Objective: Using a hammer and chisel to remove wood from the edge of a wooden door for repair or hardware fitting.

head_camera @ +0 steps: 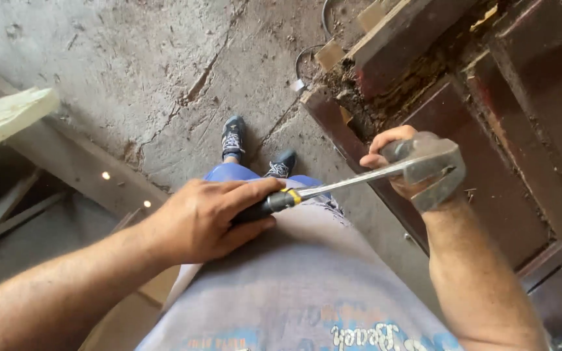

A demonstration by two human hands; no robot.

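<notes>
Observed from above the person's chest, looking down. Left hand (206,218) sits near centre of view, fingers wrapped tight around the black grip of a hammer (359,182); a yellow band marks where the grip meets the metal shaft. The shaft runs from the hand toward 2 o'clock and ends in a steel claw head (434,172), which lies at about 3 o'clock from centre. Right hand (391,162) is just behind the head, curled against it; the head covers most of the fingers, so whether it grips the head or only braces it cannot be told. Hammer is held in the air above the person's lap, level with the edge of a dark red-brown wooden frame (515,156) that fills the 1 to 4 o'clock sector. Broken, crumbled wood (378,104) shows in the frame at 1 o'clock. Cracked concrete floor (131,65) lies from 10 to 12 o'clock, with two dark laced shoes (232,138) at 12 o'clock. A pale plank (8,114) juts in at 9 o'clock.
</notes>
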